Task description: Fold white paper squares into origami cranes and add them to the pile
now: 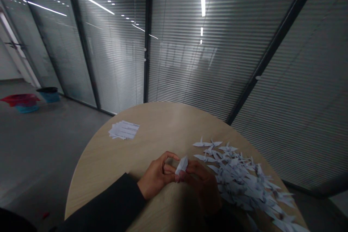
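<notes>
Between my two hands, just above the table's near part, is a small piece of folded white paper (181, 166). My left hand (157, 174) grips its left side, with the thumb and fingers closed on it; a dark ring shows on one finger. My right hand (202, 185) pinches the paper from the right, its lower part in shadow. Close to the right hand lies a heap of folded white paper cranes (241, 177), with wings and pointed necks sticking out. The paper's finer folds are too small to make out.
A round wooden table (168, 116) carries a small stack of printed paper sheets (124, 129) at its far left. Beyond it stands a glass partition with blinds (195, 61). On the floor at left are a blue bin with a red liner (25, 103) and a second bin (50, 95).
</notes>
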`<state>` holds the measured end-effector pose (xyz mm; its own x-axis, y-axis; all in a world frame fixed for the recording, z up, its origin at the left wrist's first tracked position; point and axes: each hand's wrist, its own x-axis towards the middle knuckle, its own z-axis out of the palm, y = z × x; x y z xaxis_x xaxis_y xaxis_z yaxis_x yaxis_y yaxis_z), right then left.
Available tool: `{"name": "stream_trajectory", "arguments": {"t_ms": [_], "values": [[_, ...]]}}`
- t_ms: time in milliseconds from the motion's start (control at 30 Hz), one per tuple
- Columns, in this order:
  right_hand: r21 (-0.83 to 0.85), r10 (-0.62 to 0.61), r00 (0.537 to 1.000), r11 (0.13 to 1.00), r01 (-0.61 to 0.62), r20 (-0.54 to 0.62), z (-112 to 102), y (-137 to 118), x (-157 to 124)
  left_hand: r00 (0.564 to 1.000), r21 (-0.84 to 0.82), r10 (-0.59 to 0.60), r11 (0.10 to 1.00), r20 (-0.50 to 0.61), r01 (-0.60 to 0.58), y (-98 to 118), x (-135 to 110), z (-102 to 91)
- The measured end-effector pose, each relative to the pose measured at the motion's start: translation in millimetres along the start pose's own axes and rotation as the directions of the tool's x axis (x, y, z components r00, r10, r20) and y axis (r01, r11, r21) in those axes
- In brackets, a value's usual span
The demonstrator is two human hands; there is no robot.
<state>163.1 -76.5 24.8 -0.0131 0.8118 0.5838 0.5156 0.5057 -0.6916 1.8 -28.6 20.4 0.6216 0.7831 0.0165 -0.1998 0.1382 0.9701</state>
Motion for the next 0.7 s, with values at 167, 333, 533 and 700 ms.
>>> {"name": "stream_trajectory", "arguments": {"t_ms": [167,333,533,700], "values": [[0.043,0.055,0.998,0.998,-0.055,-0.016,3.8,6.2,-1.6,1.0,-0.011,0.002,1.0,-0.023,-0.002,-2.1,1.6,-1.6],[0.07,0.206,0.976,0.975,-0.211,0.065,6.1,10.3,-2.5,0.999,0.016,0.021,1.0,-0.027,-0.02,-5.3,2.5,-2.4],[0.165,0.214,0.976,0.962,-0.216,0.031,6.9,0.9,-5.2,0.999,0.114,0.032,0.993,0.017,-0.033,-8.2,-0.3,1.1],[0.132,0.224,0.975,0.966,-0.223,0.009,5.5,-0.4,-6.6,0.998,0.114,0.056,0.992,0.011,-0.057,-9.5,-2.2,3.7]]}}
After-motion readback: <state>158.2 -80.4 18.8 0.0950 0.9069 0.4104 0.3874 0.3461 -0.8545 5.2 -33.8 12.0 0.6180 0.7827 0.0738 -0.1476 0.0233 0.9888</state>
